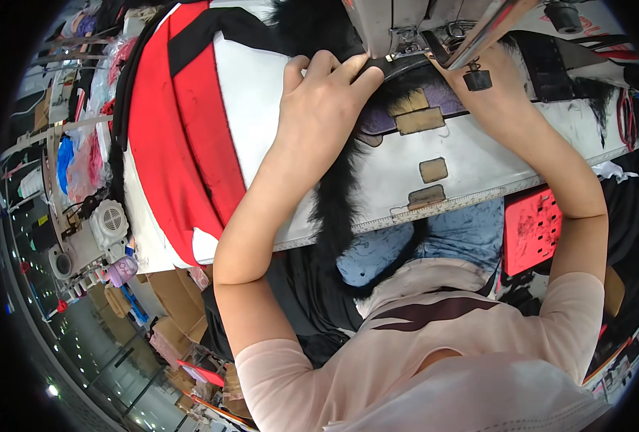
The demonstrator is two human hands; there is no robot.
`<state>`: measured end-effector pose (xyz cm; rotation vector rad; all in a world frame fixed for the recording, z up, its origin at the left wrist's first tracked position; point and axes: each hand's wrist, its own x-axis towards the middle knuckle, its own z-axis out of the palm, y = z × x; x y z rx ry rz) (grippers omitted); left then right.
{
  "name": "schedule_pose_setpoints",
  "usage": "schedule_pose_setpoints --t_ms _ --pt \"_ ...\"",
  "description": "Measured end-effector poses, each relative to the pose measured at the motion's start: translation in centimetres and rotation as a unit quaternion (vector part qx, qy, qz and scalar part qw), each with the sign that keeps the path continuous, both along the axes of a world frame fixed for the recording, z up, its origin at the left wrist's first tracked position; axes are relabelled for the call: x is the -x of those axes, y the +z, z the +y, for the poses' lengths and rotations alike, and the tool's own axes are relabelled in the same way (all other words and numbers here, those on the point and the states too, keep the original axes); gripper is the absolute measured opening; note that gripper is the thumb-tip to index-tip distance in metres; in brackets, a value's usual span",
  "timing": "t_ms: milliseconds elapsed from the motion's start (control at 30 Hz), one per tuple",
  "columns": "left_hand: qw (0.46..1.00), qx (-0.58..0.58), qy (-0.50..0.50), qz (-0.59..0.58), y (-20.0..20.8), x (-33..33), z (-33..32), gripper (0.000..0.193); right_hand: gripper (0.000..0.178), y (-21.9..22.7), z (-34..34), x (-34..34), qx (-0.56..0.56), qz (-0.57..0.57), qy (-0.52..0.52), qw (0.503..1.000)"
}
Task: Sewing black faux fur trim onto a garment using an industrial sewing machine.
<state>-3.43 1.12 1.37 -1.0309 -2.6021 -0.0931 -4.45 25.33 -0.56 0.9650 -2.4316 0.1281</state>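
The black band [407, 68] is laid left-to-right between the left hand [325, 101], fingers bent, and right hand [488, 88]; neither grip can be told.

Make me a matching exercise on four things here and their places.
1. left hand
2. red fabric
3. black fur strip
4. perforated coral panel

A. below the table's edge, toward the right
B. on the table, farthest left of the four
C. reaching in beside the sewing machine
D. passing over the table's near edge, mid-picture

Pairs: 1-C; 2-B; 3-D; 4-A
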Motion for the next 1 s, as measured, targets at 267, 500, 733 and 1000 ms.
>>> schedule_pose_setpoints --t_ms 267,500,733,1000 --pt "0.998 0.013 0.026 -0.046 0.1 -0.9 0.2 0.034 0.013 -0.1 0.7 0.2 0.097 -0.1 0.009 0.99" --pt "0.984 -0.058 0.16 -0.062 -0.7 -4.6 0.7 0.049 0.012 0.7 0.0 0.3 0.135 -0.138 0.016 0.981" --pt "0.982 -0.132 0.079 -0.111 -0.1 -5.2 0.0 0.039 0.023 0.6 0.0 0.2 0.032 -0.103 -0.028 0.994" --pt "0.994 -0.013 0.108 -0.005 0.7 -4.8 1.3 0.035 0.014 0.4 -0.4 0.3 -0.013 0.048 -0.008 0.999"
